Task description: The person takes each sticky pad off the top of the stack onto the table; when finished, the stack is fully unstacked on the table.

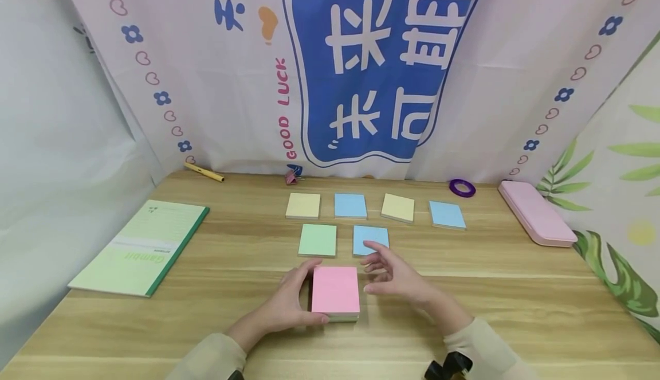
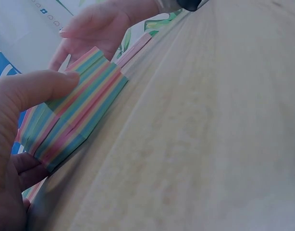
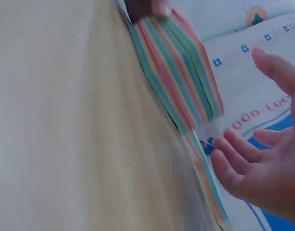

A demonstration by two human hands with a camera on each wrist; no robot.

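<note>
Pad: a thick block of sticky notes (image 1: 336,290) with a pink top sheet lies flat on the wooden table (image 1: 515,288), near the front edge, at the centre.
Left hand: the left hand (image 1: 289,305) grips the pad's left side, thumb on the far corner and fingers curled along the near edge.
Right hand: the right hand (image 1: 394,277) hovers just right of the pad, fingers relaxed and spread, holding nothing.
Handling: the pad looks light and fairly stiff as a block, but single sheets are thin and would likely bend or crease. The side edges look like the safest hold; a top sheet is best peeled from a free corner.
Laid sheets: six single notes lie beyond the pad. The far row runs yellow (image 1: 303,205), blue (image 1: 350,205), yellow (image 1: 398,207), blue (image 1: 447,215); the nearer row holds green (image 1: 317,239) and blue (image 1: 368,238).
Surroundings: a green notebook (image 1: 141,245) lies at the left, a pink case (image 1: 536,212) at the right, a purple tape roll (image 1: 462,187) far right.
Wrist views: both show the pad's side as stacked stripes of pink, yellow, green and blue (image 2: 75,113), which the head view hides. The right wrist view is blurred.
Head view: it alone shows the layout of the sheets.
</note>
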